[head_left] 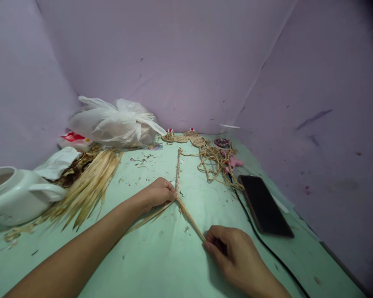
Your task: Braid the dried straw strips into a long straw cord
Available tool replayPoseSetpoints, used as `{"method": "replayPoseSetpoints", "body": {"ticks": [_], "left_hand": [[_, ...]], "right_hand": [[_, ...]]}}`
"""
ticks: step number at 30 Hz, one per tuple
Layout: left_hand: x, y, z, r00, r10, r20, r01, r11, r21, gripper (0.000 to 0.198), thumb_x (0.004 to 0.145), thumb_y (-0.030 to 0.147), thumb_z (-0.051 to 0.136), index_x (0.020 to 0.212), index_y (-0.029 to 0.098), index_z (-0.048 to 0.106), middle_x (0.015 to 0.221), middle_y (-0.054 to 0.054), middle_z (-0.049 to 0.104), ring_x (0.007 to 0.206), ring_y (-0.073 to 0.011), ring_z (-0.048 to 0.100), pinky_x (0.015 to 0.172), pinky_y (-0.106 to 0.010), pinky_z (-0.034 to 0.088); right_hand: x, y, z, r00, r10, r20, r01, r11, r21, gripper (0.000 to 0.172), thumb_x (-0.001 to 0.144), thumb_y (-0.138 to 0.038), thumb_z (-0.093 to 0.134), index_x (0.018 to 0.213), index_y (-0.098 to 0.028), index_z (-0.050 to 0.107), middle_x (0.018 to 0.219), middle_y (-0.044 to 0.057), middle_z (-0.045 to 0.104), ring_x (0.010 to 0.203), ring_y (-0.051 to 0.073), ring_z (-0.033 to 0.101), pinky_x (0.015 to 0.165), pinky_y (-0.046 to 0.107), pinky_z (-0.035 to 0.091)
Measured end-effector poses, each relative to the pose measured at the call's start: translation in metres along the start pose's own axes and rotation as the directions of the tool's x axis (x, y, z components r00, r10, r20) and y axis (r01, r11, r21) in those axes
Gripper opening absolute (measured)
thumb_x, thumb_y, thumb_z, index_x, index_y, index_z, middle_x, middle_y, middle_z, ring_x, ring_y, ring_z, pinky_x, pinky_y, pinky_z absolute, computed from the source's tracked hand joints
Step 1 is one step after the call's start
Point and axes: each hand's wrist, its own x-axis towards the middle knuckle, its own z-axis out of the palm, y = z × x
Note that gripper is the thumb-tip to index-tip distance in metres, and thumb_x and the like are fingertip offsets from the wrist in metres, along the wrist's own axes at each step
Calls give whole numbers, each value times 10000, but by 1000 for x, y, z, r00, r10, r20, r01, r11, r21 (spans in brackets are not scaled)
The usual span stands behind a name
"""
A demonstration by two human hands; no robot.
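Pinching a straw-coloured strand point(191, 219) between thumb and fingertips, the right hand point(233, 252) occupies the near right of the green work surface point(161, 256). The strand runs taut up and leftward from this grip to the left hand point(160, 192). A black cable point(267, 244) runs to the right of the right hand, toward the near edge of the view.

The left hand is closed, with its fingertips pinching the near end of a narrow braid point(178, 171). The braid lies at mid-surface and extends straight away from the fingertips. A second, loose strand point(146, 219) trails from the same point down toward the left forearm.

Right of the braid, a dark-screened phone point(264, 205) lies flat, just beside the cable. To the left, a white pot point(15, 194) with a handle stands near a fanned bundle of dry fibre point(87, 182); a white cloth point(57, 162) lies behind the pot.

Farther back, a tangled cord point(214, 159) lies to the right of the braid, with a pink object point(235, 162) at its right side. A small bowl point(221, 143) of dark pieces sits behind the cord. Two woven items point(174, 138) with red-and-white details lie near the rear purple wall point(174, 62). To their left rests a knotted white plastic bag point(112, 124).
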Motion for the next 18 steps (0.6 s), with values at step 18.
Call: {"method": "replayPoseSetpoints", "body": {"ticks": [18], "left_hand": [[4,-4,-1,998,19,52,-21,999,33,165,582,277,539,496,157,465,379,65,285,374,-52,189,400,-234,104]], "right_hand": [[-1,-8,-3,992,-92,89,95,995,-23,141,698,-226,484,597,-196,577,520,-22,540,480,92,399,489,218,243]]}}
